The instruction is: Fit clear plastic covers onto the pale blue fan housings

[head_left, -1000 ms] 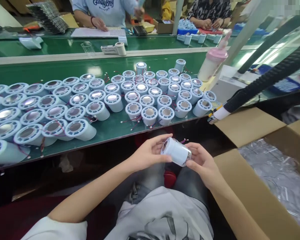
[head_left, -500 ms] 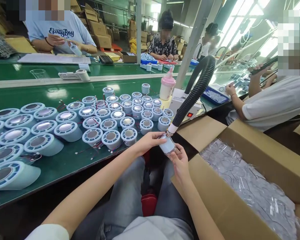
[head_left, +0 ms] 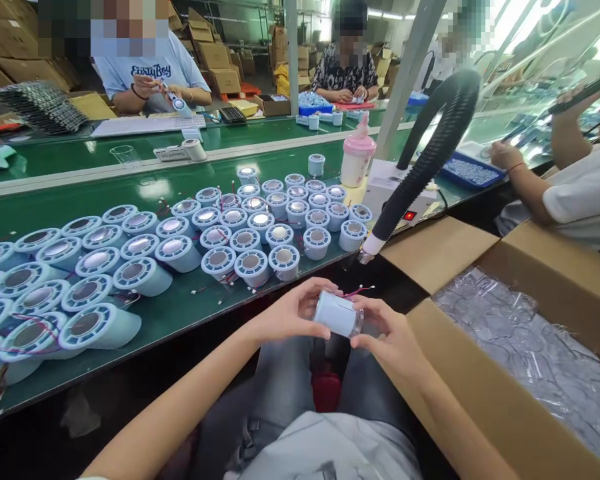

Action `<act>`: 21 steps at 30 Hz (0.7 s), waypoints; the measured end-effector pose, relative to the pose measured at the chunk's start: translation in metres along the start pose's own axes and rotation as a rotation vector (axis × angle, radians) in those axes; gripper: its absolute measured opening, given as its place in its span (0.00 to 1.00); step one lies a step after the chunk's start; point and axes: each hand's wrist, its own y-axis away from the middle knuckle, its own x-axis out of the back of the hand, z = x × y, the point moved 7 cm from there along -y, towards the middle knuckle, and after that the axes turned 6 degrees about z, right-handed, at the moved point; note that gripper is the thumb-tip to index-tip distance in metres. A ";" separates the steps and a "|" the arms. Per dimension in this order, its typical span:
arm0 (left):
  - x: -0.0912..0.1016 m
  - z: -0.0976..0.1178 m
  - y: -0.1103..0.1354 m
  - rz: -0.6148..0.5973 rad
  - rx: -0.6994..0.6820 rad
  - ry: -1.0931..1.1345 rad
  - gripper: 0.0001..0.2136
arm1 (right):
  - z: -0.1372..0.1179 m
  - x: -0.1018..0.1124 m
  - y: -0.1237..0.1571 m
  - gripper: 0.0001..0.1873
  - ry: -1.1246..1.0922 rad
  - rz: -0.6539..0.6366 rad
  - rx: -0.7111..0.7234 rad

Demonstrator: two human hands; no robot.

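Between my two hands is a light-blue cylindrical housing (head_left: 336, 313) lying on its side, with a clear plastic cover at its right end and thin red wires rising behind it. My left hand (head_left: 303, 310) grips its left end, thumb in front. Around the clear right end my right hand (head_left: 387, 330) is closed. Just above hangs the metal-tipped nozzle of a black flexible hose (head_left: 405, 180), apart from the housing. Many similar light-blue housings (head_left: 251, 263) with round metallic discs on top stand on the green table (head_left: 180, 313) to the left.
An open cardboard box (head_left: 450, 257) of clear plastic covers (head_left: 525, 340) sits at my right. Behind the hose stand a white machine (head_left: 380, 183) with a lit red switch and a pink-topped bottle (head_left: 359, 153). Other people work across the table and at the right, near a blue tray (head_left: 473, 167).
My hands have moved down and away from the hose nozzle with the housing, which has turned from tilted to nearly level. The view has shifted left.
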 end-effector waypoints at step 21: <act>-0.017 0.026 0.086 0.039 -0.217 -0.405 0.34 | -0.023 -0.039 0.040 0.22 -0.098 -0.323 -0.447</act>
